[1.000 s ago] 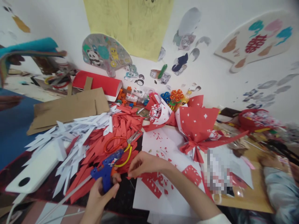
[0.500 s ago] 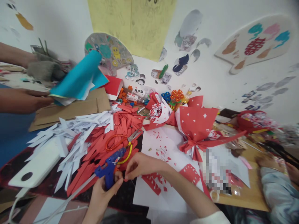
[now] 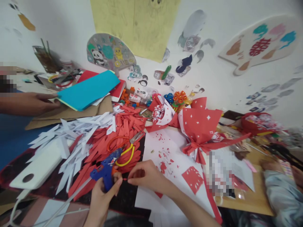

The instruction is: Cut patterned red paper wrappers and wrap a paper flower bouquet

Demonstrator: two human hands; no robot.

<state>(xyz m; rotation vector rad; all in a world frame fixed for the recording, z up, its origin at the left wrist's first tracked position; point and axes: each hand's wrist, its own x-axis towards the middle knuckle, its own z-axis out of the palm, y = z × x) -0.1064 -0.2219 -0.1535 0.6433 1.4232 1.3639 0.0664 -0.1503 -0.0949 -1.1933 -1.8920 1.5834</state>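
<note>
My left hand (image 3: 103, 197) is wrapped around a blue hot glue gun (image 3: 106, 175), with its thumb and forefinger close together at the front. Just to the right, my right hand (image 3: 148, 177) has its thumb and fingers drawn together in a pinch. A tiny red bit (image 3: 125, 179) shows in the narrow gap between both sets of fingertips; what the right fingers hold is too small to make out. Scissors (image 3: 129, 153) with red and yellow handles lie behind the glue gun on a heap of folded red paper strips (image 3: 97, 164). Folded white strips (image 3: 82, 132) are piled to the left.
A white power bank (image 3: 39, 168) with a cable lies at left. Red paper bouquets (image 3: 199, 126) stand on white sheets (image 3: 153, 164) bearing red scraps. At far left another person's hand (image 3: 40, 104) holds blue paper (image 3: 90, 90); another person's sleeve (image 3: 281, 192) is at right.
My hands have drawn slightly apart, and the glue gun has shifted a little left. The other person's blue paper has flattened and lowered; one of that person's arms has withdrawn left.
</note>
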